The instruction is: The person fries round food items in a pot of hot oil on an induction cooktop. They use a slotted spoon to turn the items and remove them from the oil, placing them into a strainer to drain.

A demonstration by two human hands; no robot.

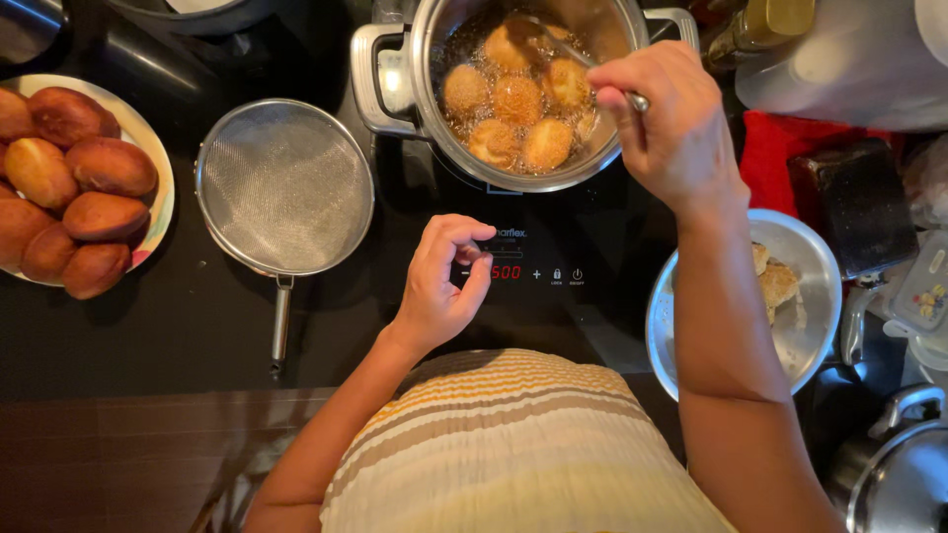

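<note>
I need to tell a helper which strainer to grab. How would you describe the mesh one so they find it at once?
Start at the steel pot of frying dough balls on the black cooktop. Just left of it, between the pot and the plate of browned buns, lies the mesh strainer. It is the only flat round wire screen, with a thin metal handle pointing toward the person.

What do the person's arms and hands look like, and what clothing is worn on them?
Both arms are bare, without sleeves reaching the forearms. The left hand and the right hand wear no gloves, and no rings, watch or bracelet are visible. The body wears a ribbed garment with cream, yellow and brown horizontal stripes.
</note>
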